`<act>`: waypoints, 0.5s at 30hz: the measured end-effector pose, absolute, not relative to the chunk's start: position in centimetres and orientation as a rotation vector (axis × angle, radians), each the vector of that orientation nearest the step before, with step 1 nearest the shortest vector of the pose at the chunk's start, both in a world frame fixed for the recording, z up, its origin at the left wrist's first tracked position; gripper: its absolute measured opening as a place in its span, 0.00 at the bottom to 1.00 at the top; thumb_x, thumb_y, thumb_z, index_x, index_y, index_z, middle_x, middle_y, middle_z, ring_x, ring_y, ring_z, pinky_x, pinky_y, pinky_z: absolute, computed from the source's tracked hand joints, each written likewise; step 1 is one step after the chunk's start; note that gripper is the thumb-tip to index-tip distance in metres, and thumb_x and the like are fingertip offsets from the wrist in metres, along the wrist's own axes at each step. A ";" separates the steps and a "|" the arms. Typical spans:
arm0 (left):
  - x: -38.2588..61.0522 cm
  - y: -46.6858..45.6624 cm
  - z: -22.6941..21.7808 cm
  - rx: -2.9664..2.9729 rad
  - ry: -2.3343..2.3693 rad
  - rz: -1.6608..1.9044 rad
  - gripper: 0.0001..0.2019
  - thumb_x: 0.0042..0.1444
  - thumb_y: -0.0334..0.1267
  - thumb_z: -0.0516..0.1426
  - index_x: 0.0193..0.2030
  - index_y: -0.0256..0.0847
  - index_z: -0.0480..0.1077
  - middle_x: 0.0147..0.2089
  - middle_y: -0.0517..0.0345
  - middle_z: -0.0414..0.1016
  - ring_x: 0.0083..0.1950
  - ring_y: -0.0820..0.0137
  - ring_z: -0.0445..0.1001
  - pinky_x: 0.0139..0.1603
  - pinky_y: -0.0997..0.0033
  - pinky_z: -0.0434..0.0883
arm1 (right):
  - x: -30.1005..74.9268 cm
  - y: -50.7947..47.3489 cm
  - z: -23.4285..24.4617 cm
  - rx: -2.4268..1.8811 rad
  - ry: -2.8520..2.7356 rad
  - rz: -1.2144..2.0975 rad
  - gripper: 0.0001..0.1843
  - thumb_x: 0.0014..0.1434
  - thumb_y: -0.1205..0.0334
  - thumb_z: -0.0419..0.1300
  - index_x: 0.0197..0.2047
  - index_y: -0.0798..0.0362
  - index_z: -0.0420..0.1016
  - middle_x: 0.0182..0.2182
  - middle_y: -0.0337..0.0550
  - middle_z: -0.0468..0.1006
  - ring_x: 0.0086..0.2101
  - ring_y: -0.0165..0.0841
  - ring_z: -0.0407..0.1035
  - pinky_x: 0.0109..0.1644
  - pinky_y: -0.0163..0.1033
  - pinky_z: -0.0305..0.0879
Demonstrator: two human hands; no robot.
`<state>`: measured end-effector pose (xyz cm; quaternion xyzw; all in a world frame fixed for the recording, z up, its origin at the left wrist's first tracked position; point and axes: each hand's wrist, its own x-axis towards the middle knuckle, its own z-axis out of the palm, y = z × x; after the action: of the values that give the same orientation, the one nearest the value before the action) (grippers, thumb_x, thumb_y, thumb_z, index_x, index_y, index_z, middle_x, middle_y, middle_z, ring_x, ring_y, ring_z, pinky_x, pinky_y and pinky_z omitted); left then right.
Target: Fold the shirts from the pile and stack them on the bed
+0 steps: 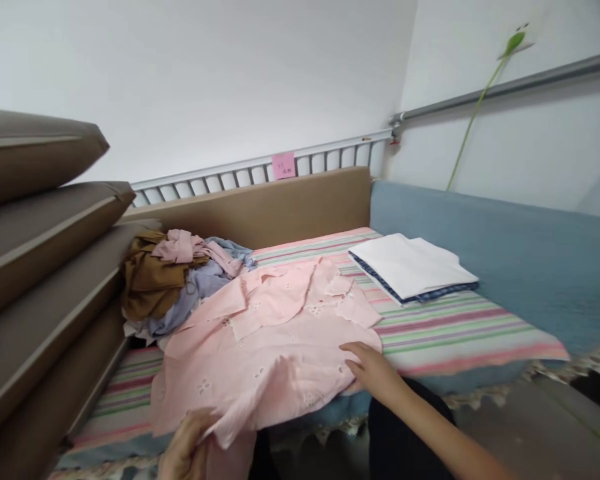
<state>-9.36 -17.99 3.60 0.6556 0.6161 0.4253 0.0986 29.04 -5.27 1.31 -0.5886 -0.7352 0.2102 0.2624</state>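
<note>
A pink shirt (275, 340) with small cut-out flower patterns lies spread over the striped cloth, its lower part hanging over the front edge. My left hand (187, 443) is closed on the near left edge of the shirt, and a raised fold runs from it toward the middle. On the right, my right hand (373, 370) rests on the shirt's side with its fingers stretched out and slightly apart. Folded white fabric (410, 263) sits on top of dark blue checked cloth (380, 280), to the right of the shirt.
A heap of crumpled clothes, with a brown garment (155, 280) among them, lies back left. Grey-brown cushions (45, 253) are stacked high at the left. The striped cloth (455, 327) covers the seat. A tan backrest (290, 210) and a blue one (480, 233) bound it.
</note>
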 end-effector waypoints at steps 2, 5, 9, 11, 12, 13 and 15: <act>-9.3 -15.7 6.3 1.992 1.858 1.167 0.12 0.52 0.44 0.52 0.35 0.48 0.77 0.42 0.55 0.78 0.47 0.63 0.75 0.48 0.68 0.72 | 27.5 -4.0 2.8 -1.542 -1.978 0.608 0.18 0.54 0.65 0.51 0.47 0.54 0.74 0.45 0.48 0.76 0.47 0.38 0.69 0.53 0.41 0.61; -8.6 -11.4 9.1 2.001 1.963 1.056 0.15 0.53 0.42 0.48 0.35 0.47 0.76 0.45 0.52 0.76 0.50 0.61 0.72 0.52 0.64 0.69 | 25.2 -1.9 4.7 -1.454 -1.979 0.647 0.17 0.55 0.64 0.51 0.46 0.54 0.75 0.45 0.48 0.77 0.46 0.38 0.69 0.51 0.40 0.61; -9.4 -5.0 8.9 1.965 2.061 0.799 0.19 0.46 0.37 0.53 0.45 0.42 0.73 0.49 0.50 0.75 0.53 0.59 0.70 0.57 0.60 0.64 | 23.1 1.5 4.4 -1.403 -1.991 0.743 0.16 0.55 0.65 0.52 0.44 0.54 0.76 0.43 0.48 0.78 0.44 0.37 0.70 0.48 0.39 0.62; -10.3 -2.1 8.1 1.937 2.117 0.748 0.22 0.45 0.36 0.54 0.50 0.38 0.70 0.51 0.46 0.74 0.55 0.59 0.69 0.59 0.61 0.62 | 22.6 3.1 2.8 -1.401 -1.973 0.820 0.15 0.54 0.65 0.52 0.42 0.54 0.76 0.41 0.47 0.79 0.41 0.37 0.71 0.45 0.38 0.62; -10.5 -0.8 7.8 1.942 2.143 0.720 0.21 0.47 0.37 0.54 0.50 0.37 0.70 0.52 0.45 0.73 0.55 0.59 0.69 0.59 0.62 0.61 | 22.5 3.7 1.8 -1.406 -1.961 0.859 0.14 0.54 0.65 0.52 0.40 0.54 0.77 0.38 0.47 0.79 0.39 0.36 0.72 0.43 0.37 0.62; -10.5 0.5 7.6 1.959 2.170 0.673 0.19 0.50 0.38 0.53 0.49 0.36 0.70 0.52 0.44 0.73 0.55 0.59 0.69 0.58 0.63 0.61 | 22.3 4.3 0.8 -1.415 -1.945 0.892 0.13 0.54 0.66 0.52 0.37 0.54 0.77 0.36 0.46 0.79 0.38 0.36 0.72 0.41 0.37 0.62; -9.4 3.3 7.5 2.005 2.259 0.525 0.18 0.55 0.41 0.51 0.49 0.36 0.70 0.51 0.42 0.73 0.54 0.59 0.69 0.57 0.63 0.61 | 22.0 4.9 -0.8 -1.431 -1.914 0.936 0.12 0.53 0.66 0.51 0.34 0.54 0.77 0.32 0.44 0.79 0.36 0.35 0.71 0.39 0.35 0.60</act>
<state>-9.45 3.30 7.46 0.6536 0.7363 0.1712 0.0381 21.97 4.93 -0.78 -0.5348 -0.7152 0.3497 0.2833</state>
